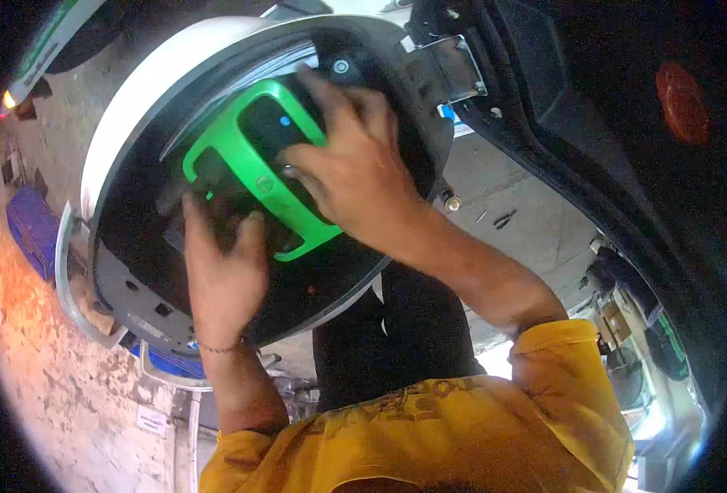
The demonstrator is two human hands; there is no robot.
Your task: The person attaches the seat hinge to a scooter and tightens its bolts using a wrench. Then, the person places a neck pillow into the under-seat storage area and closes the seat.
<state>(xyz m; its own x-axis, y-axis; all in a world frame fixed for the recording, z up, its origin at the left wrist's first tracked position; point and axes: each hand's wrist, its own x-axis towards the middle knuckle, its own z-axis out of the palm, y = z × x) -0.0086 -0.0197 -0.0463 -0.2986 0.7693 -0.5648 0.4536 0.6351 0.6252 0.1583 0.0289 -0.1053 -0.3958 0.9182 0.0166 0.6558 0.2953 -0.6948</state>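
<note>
Green frame (244, 160) sits inside the round white housing (146, 90), long axis running upper-left to lower-right w/ its rounded end up top. Right hand (351, 168) lies flat on it, fingers spread (not gripping). Left hand (224, 267) presses open against its lower edge.

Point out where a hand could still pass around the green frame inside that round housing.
Bare room: the dark panel below and left of the green frame, bordered by the white rim. The grey strip with holes along the lower edge is also open. Crowded: the frame's middle and right, covered by the right hand, and its lower end, where the left hand presses.
</note>
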